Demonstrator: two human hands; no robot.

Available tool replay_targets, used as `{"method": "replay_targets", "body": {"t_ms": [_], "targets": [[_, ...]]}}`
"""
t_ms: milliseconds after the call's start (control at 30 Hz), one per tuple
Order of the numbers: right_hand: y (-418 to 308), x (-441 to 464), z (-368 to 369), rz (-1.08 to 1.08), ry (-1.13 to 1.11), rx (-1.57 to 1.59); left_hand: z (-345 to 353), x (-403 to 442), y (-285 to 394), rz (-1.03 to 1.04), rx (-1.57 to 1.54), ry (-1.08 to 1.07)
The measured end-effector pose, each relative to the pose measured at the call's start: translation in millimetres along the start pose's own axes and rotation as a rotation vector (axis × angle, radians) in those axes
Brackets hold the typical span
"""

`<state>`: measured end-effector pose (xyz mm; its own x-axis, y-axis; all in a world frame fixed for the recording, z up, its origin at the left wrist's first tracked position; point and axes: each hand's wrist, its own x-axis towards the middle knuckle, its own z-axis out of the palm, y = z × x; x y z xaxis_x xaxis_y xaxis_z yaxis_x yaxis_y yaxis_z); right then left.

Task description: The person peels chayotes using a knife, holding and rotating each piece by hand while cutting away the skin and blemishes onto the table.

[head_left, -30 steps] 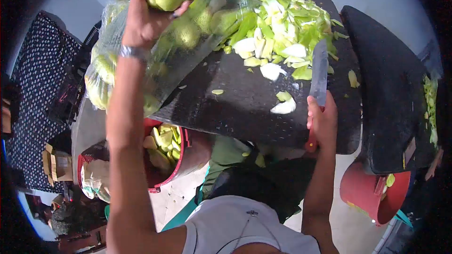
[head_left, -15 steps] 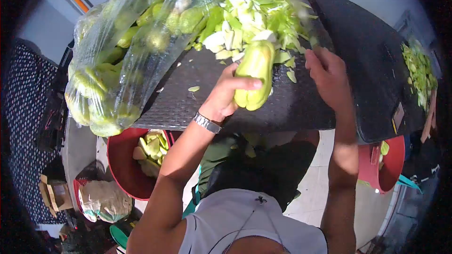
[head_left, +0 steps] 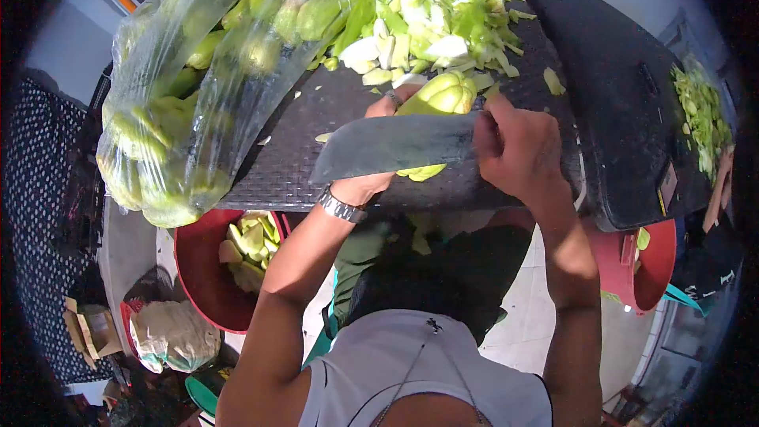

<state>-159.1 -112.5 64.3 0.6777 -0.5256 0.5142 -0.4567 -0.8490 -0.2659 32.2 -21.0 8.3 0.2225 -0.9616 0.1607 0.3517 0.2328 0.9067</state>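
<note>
A pale green chayote (head_left: 447,93) is held over the dark woven tabletop (head_left: 277,178) by my left hand (head_left: 368,184), which is closed around it and partly hidden by a blade. My right hand (head_left: 522,146) grips the handle end of a broad knife (head_left: 395,145). Its blade points left and crosses in front of the chayote; whether it touches the skin I cannot tell. Just beyond lies a heap of peelings and cut pieces (head_left: 451,16). A clear plastic bag (head_left: 170,130) full of whole chayotes fills the left of the table.
Below the table's left edge stands a red tub (head_left: 198,269) with peeled pieces inside. Another red container (head_left: 656,273) sits at the lower right. A dark panel-like surface (head_left: 601,95) adjoins on the right, with a bag of green shreds (head_left: 702,119) past it.
My right hand has brought the knife down and left, its blade now across the chayote. My left hand has tilted the chayote, turning its creased end upward.
</note>
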Motion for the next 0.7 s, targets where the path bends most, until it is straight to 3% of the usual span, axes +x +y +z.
{"method": "replay_targets", "body": {"t_ms": [133,200,233,367,467,500,533,600,667,700], "targets": [[9,7,10,-0.046,0.019,0.052,-1,-8,6,-0.026,0.026,0.109],[65,21,41,0.149,0.038,-0.095,-2,-16,18,-0.016,0.156,0.072],[90,22,39,0.268,-0.076,-0.115,-4,-17,23,-0.062,0.117,0.106],[102,33,21,0.531,-0.377,-0.033,-27,-15,12,-0.140,-0.096,0.223],[100,27,27,0.412,-0.344,0.041,-30,-2,16,-0.016,-0.611,0.277],[94,29,24,0.447,-0.341,0.060,-18,-7,38,-0.032,-0.887,0.237],[84,28,20,0.487,-0.348,0.083,-20,-8,42,0.106,-1.046,0.196],[75,23,13,0.524,-0.326,0.126,-22,-17,38,0.092,-0.837,0.057],[70,17,7,0.515,-0.265,0.171,-23,-21,30,-0.063,-0.850,0.127],[66,14,7,0.527,-0.246,0.190,-31,-18,26,-0.052,-0.953,0.045]]}}
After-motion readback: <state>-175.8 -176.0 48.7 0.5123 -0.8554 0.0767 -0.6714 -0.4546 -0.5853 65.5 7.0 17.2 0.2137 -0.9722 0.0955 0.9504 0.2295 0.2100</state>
